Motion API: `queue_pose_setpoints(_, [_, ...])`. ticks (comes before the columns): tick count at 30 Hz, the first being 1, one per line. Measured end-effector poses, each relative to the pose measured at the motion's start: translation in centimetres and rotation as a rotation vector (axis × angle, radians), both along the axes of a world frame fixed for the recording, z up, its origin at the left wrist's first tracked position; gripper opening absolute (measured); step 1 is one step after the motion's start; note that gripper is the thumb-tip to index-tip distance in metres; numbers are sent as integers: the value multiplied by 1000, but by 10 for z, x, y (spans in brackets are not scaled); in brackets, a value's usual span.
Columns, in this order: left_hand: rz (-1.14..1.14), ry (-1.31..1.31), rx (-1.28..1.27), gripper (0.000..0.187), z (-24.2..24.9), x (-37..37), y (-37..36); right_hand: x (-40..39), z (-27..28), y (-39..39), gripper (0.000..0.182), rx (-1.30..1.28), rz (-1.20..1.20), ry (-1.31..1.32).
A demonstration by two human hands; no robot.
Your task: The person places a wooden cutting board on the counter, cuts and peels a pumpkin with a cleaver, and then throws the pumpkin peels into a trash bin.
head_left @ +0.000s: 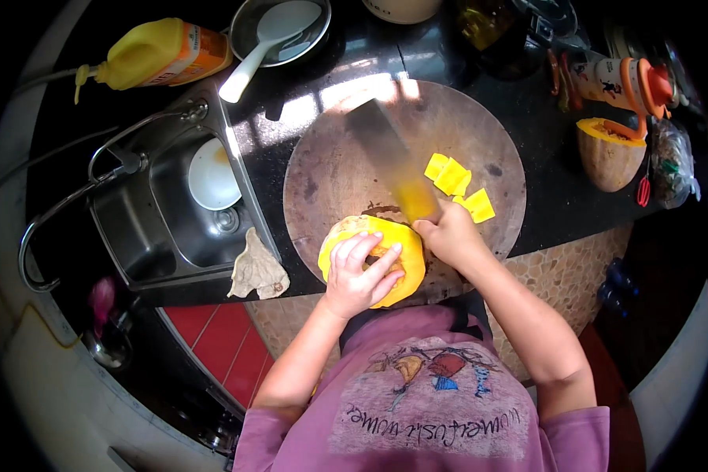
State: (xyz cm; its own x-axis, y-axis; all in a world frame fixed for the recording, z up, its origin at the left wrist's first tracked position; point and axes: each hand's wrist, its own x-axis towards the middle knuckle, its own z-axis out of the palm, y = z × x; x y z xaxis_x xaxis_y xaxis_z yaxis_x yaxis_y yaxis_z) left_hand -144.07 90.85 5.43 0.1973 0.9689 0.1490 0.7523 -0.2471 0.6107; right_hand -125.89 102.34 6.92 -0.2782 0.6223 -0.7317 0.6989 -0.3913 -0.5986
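Note:
A thick ring of pumpkin with yellow flesh lies near the front edge of the round wooden cutting board. My left hand rests on top of it, fingers spread and gripping it over the hollow middle. In my right hand is a cleaver, its blade blurred and pointing away to the upper left, just right of the pumpkin ring. Some yellow shows on the blade near the handle, which my fingers mostly hide. Several cut pumpkin pieces lie on the board right of the blade.
At left, a steel sink holds a white bowl; a crumpled cloth hangs at its edge. Behind stand a yellow bottle and a pan with a white ladle. A pumpkin half stands at right.

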Motion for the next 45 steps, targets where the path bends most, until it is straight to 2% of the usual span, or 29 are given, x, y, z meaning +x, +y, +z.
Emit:
queue_pose_setpoints(2, [59, 68, 25, 50, 14, -5, -3, 13, -6, -9, 41, 115, -209, 89])
queue_pose_setpoints(3, [114, 120, 39, 51, 22, -6, -9, 21, -7, -8, 39, 152, -193, 69])
queue_pose_setpoints(4, [223, 179, 35, 60, 21, -7, -19, 28, -1, -5, 36, 174, -186, 72])
queue_pose_setpoints(6, [472, 255, -241, 73, 28, -4, -27, 35, 15, 1, 29, 274, -98, 28])
queue_pose_setpoints(7, [534, 198, -370, 79, 26, -5, -30, 37, 19, 2, 29, 276, -96, 34])
queue_pose_setpoints(8, [540, 204, -363, 79, 20, -4, -34, 38, 23, 1, 25, 367, -10, 27])
queue_pose_setpoints(10, [670, -26, -463, 81, 12, 2, -35, 38, 25, -2, 20, 463, 72, 24])
queue_pose_setpoints(11, [701, -39, -395, 73, 8, 7, -34, 37, 25, -6, 19, 487, 89, 35])
queue_pose_setpoints(16, [647, 13, -362, 59, 7, -5, -19, 37, 27, -23, 17, 490, 124, 26])
queue_pose_setpoints(20, [437, 41, -316, 54, 23, -10, 4, 42, 29, -38, 17, 560, 77, 53])
queue_pose_setpoints(22, [215, 108, -349, 54, 21, -12, 14, 44, 32, -44, 20, 660, 88, 63])
queue_pose_setpoints(23, [182, 164, -375, 54, 10, -13, 12, 47, 29, -51, 26, 686, 129, 38])
queue_pose_setpoints(24, [171, 164, -373, 54, 7, -11, 11, 48, 31, -54, 26, 688, 118, 32])
queue_pose_setpoints(26, [249, -18, -418, 52, 6, -8, 8, 48, 36, -62, 32, 669, 213, -15])
queue_pose_setpoints(27, [244, 162, -209, 45, 12, 0, 10, 49, 35, -67, 37, 686, 226, -13])
queue_pose_setpoints(28, [231, 164, -211, 45, 17, 2, 8, 49, 35, -70, 37, 682, 213, -17])
queue_pose_setpoints(30, [168, 8, -193, 39, 26, 5, -2, 49, 37, -75, 41, 662, 251, -39])
queue_pose_setpoints(31, [132, 109, -62, 37, 23, 11, -6, 50, 36, -77, 44, 659, 248, -31])
queue_pose_setpoints(32, [125, 111, -66, 37, 17, 15, -9, 50, 35, -79, 44, 655, 240, -31])
queue_pose_setpoints(34, [77, -41, -35, 40, 6, 21, -10, 50, 34, -80, 44, 670, 228, -39])
queue_pose_setpoints(38, [72, -68, -77, 40, -10, 25, -11, 53, 30, -83, 45, 668, 221, -36])
queue_pose_setpoints(45, [42, -97, -75, 40, -8, 25, -3, 54, 24, -86, 43, 659, 229, -49])
